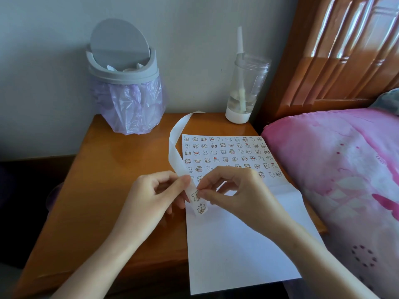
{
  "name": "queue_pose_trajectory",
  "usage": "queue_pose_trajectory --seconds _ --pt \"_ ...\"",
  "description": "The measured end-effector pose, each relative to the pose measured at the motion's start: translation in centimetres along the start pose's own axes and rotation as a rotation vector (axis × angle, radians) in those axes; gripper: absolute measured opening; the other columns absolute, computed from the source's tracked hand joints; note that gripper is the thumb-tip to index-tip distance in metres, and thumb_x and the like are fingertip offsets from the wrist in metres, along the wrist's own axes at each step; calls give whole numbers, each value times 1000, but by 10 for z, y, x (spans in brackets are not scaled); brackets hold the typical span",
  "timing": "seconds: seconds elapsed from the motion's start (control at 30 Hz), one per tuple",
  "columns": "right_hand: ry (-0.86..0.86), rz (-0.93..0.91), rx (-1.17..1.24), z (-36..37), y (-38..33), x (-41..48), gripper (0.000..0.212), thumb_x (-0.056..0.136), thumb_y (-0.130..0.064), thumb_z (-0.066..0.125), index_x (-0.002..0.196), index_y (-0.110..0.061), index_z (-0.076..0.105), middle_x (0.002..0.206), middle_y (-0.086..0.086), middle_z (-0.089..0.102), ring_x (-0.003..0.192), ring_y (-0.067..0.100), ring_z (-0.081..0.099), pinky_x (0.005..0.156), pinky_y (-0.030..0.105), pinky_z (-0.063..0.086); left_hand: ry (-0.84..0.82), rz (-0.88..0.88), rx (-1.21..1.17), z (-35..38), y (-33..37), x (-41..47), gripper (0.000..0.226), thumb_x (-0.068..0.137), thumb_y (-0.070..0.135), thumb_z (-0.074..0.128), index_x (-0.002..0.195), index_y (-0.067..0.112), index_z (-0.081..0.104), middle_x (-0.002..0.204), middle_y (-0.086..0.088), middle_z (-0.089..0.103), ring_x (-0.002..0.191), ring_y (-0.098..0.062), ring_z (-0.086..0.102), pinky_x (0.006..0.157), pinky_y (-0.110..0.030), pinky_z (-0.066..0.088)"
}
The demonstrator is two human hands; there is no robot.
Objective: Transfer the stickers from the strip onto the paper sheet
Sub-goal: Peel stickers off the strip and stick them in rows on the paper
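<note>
Bin (125, 83) of grey plastic, lilac liner hanging out, stands well beyond our left grip (151, 195) on the wooden worktop (103, 169). That left grip is clamped on the backing strip (176, 156), whose spent length loops away from it toward the wall. Between our grips sits a cartoon sticker (195, 195), with a second sticker (201, 208) just below it at the strip's end. Our right grip (233, 190) has thumb and fingertip pinched together on the cartoon sticker's edge. The paper sheet (237, 244) lies under both grips, with sticker rows beyond them and bare paper nearer us. We judge that a hasty pull could tear the sticker or fold it onto itself. If it clings to our fingertip, it could land crooked or overlap the last row.
</note>
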State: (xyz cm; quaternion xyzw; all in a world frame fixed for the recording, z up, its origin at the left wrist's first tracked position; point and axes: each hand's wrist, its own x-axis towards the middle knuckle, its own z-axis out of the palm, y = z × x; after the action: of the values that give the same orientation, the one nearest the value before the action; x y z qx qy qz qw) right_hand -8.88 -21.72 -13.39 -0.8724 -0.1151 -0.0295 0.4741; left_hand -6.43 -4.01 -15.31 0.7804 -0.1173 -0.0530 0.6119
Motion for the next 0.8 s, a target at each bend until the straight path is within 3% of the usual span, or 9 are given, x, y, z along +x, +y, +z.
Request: queue_pose_trajectory --seconds 0.27,0.37,0.47,0.6,0.7,0.8 --pt "-17 6 -41 2 0 0 10 81 -15 71 77 -24 68 82 -16 64 76 8 58 66 14 48 9 -18 54 1 -2 1 27 87 33 60 66 18 69 57 -2 67 43 -6 51 46 -15 42" --pt "-17 6 -61 1 -1 -1 8 83 -18 70 79 -25 68 83 -18 64 75 7 55 67 13 46 7 -30 39 1 -1 1 29 84 38 60 65 18 70 57 -3 67 42 -7 51 46 -17 42" --pt "-40 4 -46 -6 -4 -2 5 82 -22 71 80 -25 68 84 -17 65 75 6 56 68 16 48 4 -44 30 1 -1 2 30 79 44 58 64 21 69 56 0 67 41 -5 51 46 -18 43" --pt "-15 28 94 -25 -12 0 3 79 -22 72 79 -21 70 79 -11 70 68 6 59 61 22 51 2 -50 67 1 -4 2 27 88 33 61 66 19 70 56 0 67 42 -6 50 45 -15 40" --pt "89 174 173 -52 -1 3 19 68 -26 76 77 -11 71 67 -5 68 57 7 55 53 21 47 -15 -46 72 1 -4 1 26 90 28 61 68 17 71 56 -2 66 44 -6 50 46 -14 39" --pt "95 380 98 -73 19 4 4 77 -13 74 77 -10 71 61 -3 67 55 10 55 50 21 47 -30 -33 81 2 -3 0 22 90 24 61 72 18 72 56 0 66 42 -2 50 45 -12 39"
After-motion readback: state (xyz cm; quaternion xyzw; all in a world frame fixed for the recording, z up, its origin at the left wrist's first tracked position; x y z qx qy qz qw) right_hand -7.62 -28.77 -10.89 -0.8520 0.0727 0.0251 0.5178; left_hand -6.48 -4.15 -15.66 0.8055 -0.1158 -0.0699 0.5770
